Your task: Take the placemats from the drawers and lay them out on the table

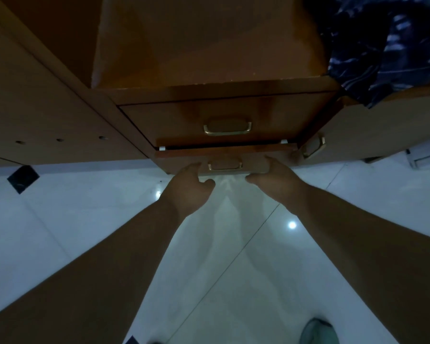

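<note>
Step in hand, as judged: working the lower drawer point(225, 158) of the wooden cabinet point(209, 45), either drawing it out or pushing it home; direction not determinable from one view.

Present state:
- Lower drawer slightly out, a dark gap showing along its top edge below the upper drawer point(224, 117), which sits flush.
- Left hand point(190, 188) at the left end of the drawer front, fingers reaching under or against the panel, thumb spread apart below. Fingertips hidden; true grip not determinable.
- Right hand point(277, 181) mirrored at the right end, fingers on the panel edge, thumb spread toward the centre. Whether curled round the edge or merely pressing: cannot tell.
- Brass handle point(225, 165) between the two hands, untouched.
- Placemats: not visible; presumably inside a drawer, interior hidden.

Procedure for a clean pull:
- Apply equal force at both ends to keep the front square to the runners; uneven pull likely to jam the drawer.
- Draw straight out, level, without lifting the front.
- Stop short of full extension to avoid dropping the drawer onto the white tiled floor point(60, 232).
- Keep the foot point(318, 331) clear of the drawer path.
- Keep thumbs out of the gap beneath the upper drawer.
</note>
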The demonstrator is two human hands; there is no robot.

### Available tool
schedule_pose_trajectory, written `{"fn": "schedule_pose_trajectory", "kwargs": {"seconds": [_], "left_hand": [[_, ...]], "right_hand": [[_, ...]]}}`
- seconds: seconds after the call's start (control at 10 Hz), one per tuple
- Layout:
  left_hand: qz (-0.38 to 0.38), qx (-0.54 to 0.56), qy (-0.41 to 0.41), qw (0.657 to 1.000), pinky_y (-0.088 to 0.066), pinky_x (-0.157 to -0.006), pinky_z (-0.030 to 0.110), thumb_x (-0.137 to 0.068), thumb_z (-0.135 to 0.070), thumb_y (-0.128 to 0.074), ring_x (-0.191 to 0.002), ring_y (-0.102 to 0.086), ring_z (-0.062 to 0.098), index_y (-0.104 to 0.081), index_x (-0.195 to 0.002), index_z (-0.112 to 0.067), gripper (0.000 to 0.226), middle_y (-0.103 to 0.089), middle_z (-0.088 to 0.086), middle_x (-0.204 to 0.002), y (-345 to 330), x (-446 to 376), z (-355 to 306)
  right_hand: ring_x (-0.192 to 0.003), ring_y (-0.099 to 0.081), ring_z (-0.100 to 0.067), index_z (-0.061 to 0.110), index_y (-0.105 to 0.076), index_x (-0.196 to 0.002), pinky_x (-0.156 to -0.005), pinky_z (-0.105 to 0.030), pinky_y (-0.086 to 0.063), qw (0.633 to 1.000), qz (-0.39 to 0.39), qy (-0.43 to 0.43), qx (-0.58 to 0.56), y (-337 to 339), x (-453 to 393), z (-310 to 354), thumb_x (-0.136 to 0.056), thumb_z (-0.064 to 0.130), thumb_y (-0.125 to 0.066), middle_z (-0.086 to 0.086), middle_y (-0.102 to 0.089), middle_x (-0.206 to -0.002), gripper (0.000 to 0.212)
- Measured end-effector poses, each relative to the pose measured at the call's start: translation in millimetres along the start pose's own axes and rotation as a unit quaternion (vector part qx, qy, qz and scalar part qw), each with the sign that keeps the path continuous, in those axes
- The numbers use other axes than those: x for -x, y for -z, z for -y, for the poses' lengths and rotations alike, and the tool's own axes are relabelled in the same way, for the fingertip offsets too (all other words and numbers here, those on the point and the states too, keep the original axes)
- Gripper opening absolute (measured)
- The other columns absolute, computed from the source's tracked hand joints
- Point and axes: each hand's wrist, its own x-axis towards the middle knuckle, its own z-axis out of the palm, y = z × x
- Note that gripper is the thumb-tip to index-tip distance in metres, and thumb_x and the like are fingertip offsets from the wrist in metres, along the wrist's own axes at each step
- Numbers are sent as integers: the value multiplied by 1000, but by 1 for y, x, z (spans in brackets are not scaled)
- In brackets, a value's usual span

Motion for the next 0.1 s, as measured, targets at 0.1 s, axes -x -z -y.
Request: {"fn": "schedule_pose_trajectory", "kwargs": {"seconds": [0.1], "left_hand": [[1, 4, -4, 1000, -39, -91, 20, -101, -34, -55, -131, -52, 22, -50, -146, -18, 48, -58, -2, -137, 14, 18, -24]], "right_hand": [[-99, -68, -25, 16, -69, -113, -84, -38, -55, 1000, -4, -4, 6, 15, 29, 26, -88, 19, -67, -6, -72, -107, 26]]}}
